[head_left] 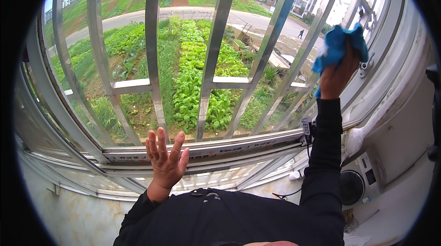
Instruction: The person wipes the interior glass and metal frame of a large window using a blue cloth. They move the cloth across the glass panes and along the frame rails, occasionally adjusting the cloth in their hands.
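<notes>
Up at the right of the window, my right hand [333, 80] grips a bunched blue cloth [341, 41]. The cloth lies over the area of the window pane next to the right-hand frame [348, 89]; whether it presses on the glass is hard to tell. Some of my right fingers are hidden behind its folds. My left hand [167, 163] is raised with its fingers apart and nothing in it. It is in front of the lower window rail [234, 151], and I cannot tell whether it touches the rail. A metal window latch [366, 65] is just right of the cloth.
Upright metal bars [208, 87] stand outside the window, with a vegetable garden [193, 74] beyond. At the right are a white pipe [355, 141] and a front-loading washing machine [352, 188]. A small device with a cable [306, 130] is beside my right forearm. A sliding frame [65, 118] rises at left.
</notes>
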`<act>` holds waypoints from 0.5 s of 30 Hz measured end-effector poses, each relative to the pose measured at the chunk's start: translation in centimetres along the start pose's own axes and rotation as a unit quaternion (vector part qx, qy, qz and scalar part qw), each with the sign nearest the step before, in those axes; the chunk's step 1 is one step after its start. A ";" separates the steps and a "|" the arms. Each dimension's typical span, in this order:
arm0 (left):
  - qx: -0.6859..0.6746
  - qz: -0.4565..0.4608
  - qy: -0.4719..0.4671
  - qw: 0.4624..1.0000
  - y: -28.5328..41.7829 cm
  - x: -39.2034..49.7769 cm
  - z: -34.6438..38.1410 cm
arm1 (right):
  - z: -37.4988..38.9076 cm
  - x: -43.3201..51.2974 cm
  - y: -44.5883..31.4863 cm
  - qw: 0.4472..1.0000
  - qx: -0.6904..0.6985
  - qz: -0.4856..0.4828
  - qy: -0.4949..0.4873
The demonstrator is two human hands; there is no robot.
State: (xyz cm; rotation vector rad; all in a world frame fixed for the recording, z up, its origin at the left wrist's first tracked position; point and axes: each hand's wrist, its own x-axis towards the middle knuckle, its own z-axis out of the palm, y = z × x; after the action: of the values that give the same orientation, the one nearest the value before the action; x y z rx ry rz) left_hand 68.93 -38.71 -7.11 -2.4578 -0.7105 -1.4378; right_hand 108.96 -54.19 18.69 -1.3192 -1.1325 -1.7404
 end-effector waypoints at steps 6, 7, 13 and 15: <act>-0.003 -0.006 -0.003 1.000 0.1 0.1 0.0 | 3.0 5.0 -6.8 0.995 0.030 -0.076 0.058; -0.004 -0.005 -0.001 1.000 0.1 0.1 0.0 | 2.7 3.3 -10.1 0.994 0.028 -0.107 -0.024; -0.011 0.005 -0.007 1.000 -0.2 -0.1 -0.3 | -0.7 -2.5 -13.8 0.914 0.132 -0.319 -0.212; -0.015 0.001 -0.010 1.000 -0.2 -0.2 -0.3 | 0.0 0.2 -8.5 0.970 0.064 -0.181 -0.149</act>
State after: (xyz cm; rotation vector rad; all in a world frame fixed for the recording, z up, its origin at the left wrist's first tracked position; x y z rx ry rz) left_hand 68.51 -38.74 -7.16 -2.4973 -0.6964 -1.4353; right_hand 101.35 -50.81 16.83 -1.3897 -1.7176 -1.7166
